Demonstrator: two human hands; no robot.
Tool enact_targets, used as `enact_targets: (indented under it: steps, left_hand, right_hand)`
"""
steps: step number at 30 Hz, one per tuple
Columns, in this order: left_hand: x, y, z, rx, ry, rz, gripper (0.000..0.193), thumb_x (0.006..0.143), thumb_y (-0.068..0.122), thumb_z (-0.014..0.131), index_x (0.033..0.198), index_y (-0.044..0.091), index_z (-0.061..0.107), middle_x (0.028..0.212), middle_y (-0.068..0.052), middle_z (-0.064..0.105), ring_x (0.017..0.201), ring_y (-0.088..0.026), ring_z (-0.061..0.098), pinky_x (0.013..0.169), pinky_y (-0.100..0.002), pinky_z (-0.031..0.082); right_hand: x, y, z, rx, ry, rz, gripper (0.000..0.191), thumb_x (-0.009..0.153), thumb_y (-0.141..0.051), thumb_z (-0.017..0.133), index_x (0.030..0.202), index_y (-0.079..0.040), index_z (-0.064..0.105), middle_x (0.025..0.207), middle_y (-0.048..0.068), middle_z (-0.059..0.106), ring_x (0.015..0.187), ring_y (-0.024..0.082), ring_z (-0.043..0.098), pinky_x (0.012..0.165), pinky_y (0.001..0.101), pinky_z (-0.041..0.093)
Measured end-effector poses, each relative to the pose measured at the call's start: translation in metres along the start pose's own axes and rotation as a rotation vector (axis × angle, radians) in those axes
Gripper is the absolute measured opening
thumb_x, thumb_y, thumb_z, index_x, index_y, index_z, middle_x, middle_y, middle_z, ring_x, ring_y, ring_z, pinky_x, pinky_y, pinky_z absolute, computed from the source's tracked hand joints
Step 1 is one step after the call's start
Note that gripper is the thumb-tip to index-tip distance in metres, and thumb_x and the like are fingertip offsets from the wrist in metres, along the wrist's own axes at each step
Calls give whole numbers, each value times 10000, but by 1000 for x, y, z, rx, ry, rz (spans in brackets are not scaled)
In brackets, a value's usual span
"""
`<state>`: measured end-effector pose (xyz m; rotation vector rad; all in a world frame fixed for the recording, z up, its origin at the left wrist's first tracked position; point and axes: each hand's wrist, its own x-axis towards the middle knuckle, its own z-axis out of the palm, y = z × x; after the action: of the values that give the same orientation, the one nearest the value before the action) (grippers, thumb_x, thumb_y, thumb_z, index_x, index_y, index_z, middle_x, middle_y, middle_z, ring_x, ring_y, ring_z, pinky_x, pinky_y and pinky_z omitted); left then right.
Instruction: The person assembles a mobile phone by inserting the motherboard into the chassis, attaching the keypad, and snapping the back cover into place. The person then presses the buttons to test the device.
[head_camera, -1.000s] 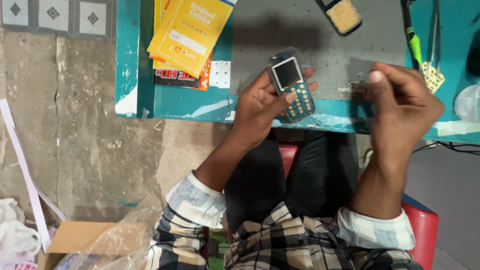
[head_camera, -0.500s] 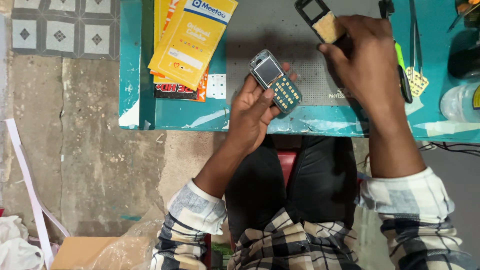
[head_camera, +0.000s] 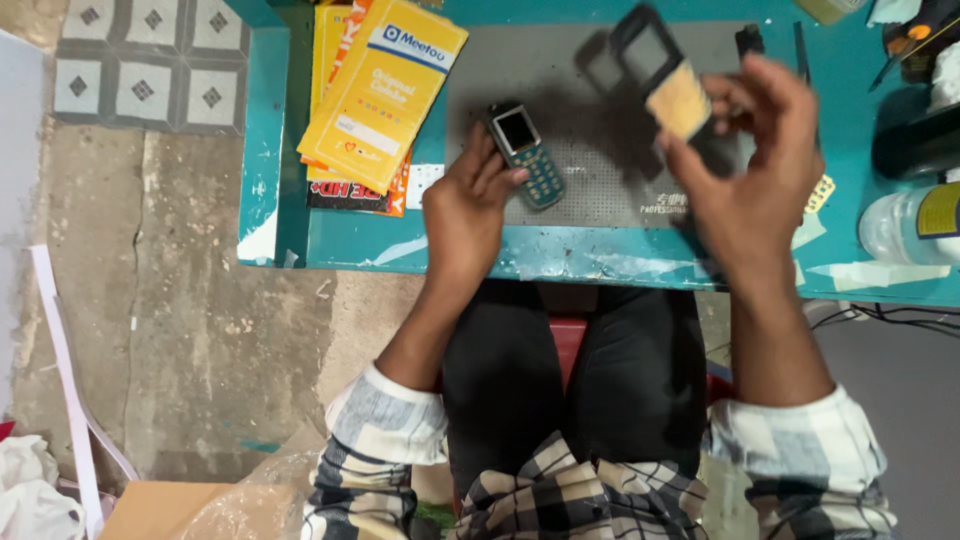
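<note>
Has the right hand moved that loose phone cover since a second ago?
Yes. The right hand has lifted the phone cover off the far end of the grey mat and holds it above the mat.

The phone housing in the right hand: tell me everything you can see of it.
The phone housing is a dark frame with an open rectangular screen window at its upper end and a tan, grainy-looking keypad panel at its lower end. It looks like plastic. It is tilted, lifted above the grey work mat, and pinched at the keypad end by the right hand. Nothing else touches it.
</note>
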<state>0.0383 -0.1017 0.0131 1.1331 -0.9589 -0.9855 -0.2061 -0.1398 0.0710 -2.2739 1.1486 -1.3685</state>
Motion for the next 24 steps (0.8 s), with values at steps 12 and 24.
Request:
enact_targets:
  steps: [12,24]
  left_hand:
    - [-50,21,12,-200,-533,-46,313,1104,19,655,1396,-81,606,1340,-223,701,1257,-243,670,1110,-363,562]
    - [-45,1,9,-742,-607,-219,389,1138,200,643,1420,-37,520,1271,-213,661,1420,-292,599,1213,-412,493]
  right_hand:
    - [-56,-67,-4,118,-25,-34,746,859,-7,929,1409,12,425,1351,230,616,1275,298,664,1016,354,603]
    - [-23,-16,-34,-355,-79,141,311,1134,-174,809,1356,-17,660,1232,178,727,1117,313,691,910,401,576]
